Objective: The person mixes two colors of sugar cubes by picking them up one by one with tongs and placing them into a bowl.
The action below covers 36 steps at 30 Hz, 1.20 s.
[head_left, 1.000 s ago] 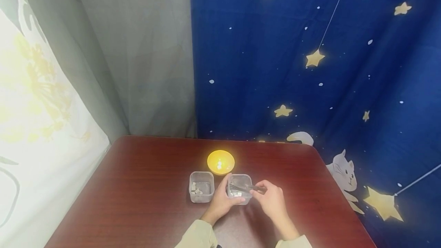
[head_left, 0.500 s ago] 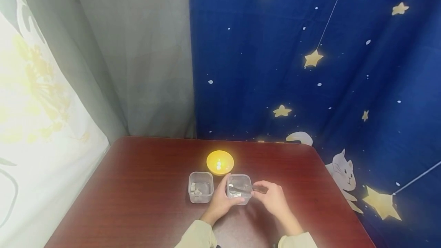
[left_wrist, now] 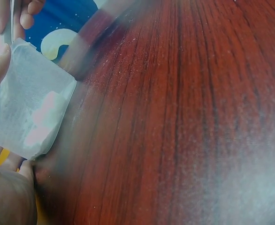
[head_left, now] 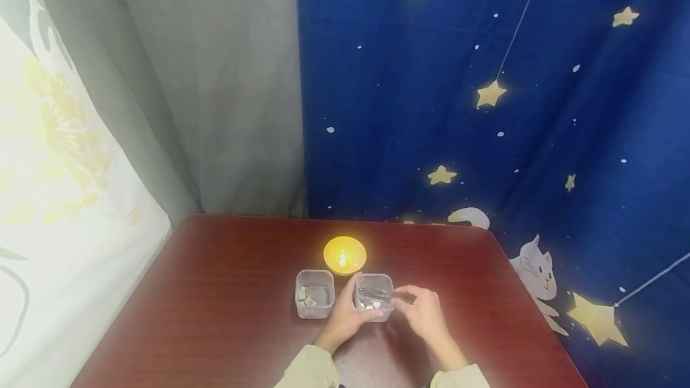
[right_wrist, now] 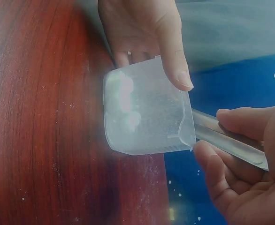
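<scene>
Two small clear plastic containers stand side by side on the red-brown table (head_left: 226,292). The left container (head_left: 315,293) holds some pale pieces. My left hand (head_left: 347,309) grips the right container (head_left: 375,310), thumb on its rim; the left wrist view shows this container (left_wrist: 29,112) close up with pale bits inside. My right hand (head_left: 423,309) pinches metal tongs (head_left: 385,294) whose tips reach into the right container. In the right wrist view the tongs (right_wrist: 226,138) pass over the container's rim (right_wrist: 147,112), held by my right hand (right_wrist: 250,164), with my left hand (right_wrist: 144,33) behind the container.
A yellow bowl (head_left: 345,255) sits just behind the two containers. A blue star-patterned cloth (head_left: 485,106) hangs behind and to the right of the table, and pale curtains (head_left: 108,124) hang to the left. Bare tabletop lies on both sides of the hands.
Almost nothing has moved. The tongs' tips have shifted slightly inside the right container, and both hands keep their holds.
</scene>
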Tool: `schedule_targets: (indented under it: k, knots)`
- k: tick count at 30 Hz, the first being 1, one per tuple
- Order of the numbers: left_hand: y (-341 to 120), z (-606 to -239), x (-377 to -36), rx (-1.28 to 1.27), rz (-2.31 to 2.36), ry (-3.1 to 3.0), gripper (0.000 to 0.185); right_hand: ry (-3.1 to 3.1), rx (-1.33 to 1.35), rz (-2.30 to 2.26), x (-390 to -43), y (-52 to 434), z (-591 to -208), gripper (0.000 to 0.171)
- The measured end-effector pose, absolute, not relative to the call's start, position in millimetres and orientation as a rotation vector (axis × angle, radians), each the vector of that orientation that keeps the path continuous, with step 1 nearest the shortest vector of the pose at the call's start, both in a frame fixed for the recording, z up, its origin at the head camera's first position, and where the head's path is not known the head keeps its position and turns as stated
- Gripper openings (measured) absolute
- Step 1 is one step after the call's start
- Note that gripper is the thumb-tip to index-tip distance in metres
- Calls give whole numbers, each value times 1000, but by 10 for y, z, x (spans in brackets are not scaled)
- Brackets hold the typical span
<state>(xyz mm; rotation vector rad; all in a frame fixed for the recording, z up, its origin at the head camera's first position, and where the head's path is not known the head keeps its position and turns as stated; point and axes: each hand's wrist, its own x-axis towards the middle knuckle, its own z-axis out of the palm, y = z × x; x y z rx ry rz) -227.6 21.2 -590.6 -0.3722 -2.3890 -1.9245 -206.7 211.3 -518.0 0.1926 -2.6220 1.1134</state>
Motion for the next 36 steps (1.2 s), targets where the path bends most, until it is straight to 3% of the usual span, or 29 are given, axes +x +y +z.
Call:
schedule_targets:
  k: [36]
  knots:
    - [223,-5839,-2241,-308,-1941,-2428,105,-2366,35,1377,-1853,2183,-5080,22]
